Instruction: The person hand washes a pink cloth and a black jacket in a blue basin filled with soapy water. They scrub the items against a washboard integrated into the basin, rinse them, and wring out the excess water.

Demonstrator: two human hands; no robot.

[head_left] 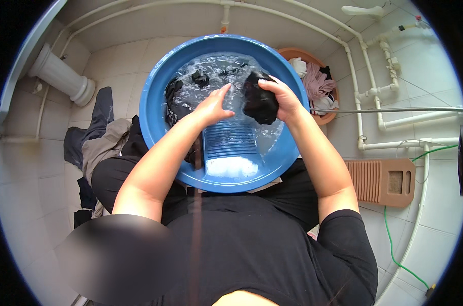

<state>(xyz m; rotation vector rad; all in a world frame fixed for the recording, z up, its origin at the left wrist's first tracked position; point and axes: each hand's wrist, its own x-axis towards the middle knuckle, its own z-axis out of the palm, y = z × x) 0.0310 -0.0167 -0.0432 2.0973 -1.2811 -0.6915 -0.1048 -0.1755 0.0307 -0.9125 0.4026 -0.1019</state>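
Black cloth (260,101) in right fingers (270,85), left fingers (219,95) spread over tub (149,107)

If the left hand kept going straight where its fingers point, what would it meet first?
Probably the sudsy water in the blue tub; the black cloth in the right hand lies close beside that line. The left hand's height above the water is unclear.

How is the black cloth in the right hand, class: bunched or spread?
Bunched: the black cloth forms a compact wad in the right hand.
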